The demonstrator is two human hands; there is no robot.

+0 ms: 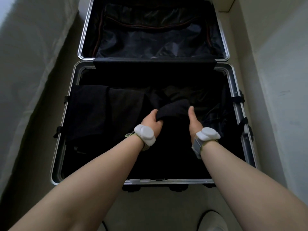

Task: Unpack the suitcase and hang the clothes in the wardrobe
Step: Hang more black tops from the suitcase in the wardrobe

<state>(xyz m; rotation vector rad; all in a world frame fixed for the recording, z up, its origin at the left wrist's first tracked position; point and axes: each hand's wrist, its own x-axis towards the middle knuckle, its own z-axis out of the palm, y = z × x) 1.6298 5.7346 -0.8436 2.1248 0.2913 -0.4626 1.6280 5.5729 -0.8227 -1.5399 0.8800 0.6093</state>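
Note:
An open suitcase (65,130) with a silver frame lies flat on the floor, its lid (86,30) folded away from me. The near half holds dark clothes. My left hand (152,120) and my right hand (194,121) both grip a bunched black garment (173,108) in the middle of that half. Another dark garment (100,114) lies spread along the left side and hangs over the rim. The lid half shows only black lining with a zipped pocket.
A bed with pale sheets (25,80) runs along the left of the suitcase. A pale wall or panel (283,80) stands close on the right. A white shoe (210,220) shows at the bottom edge on the light floor.

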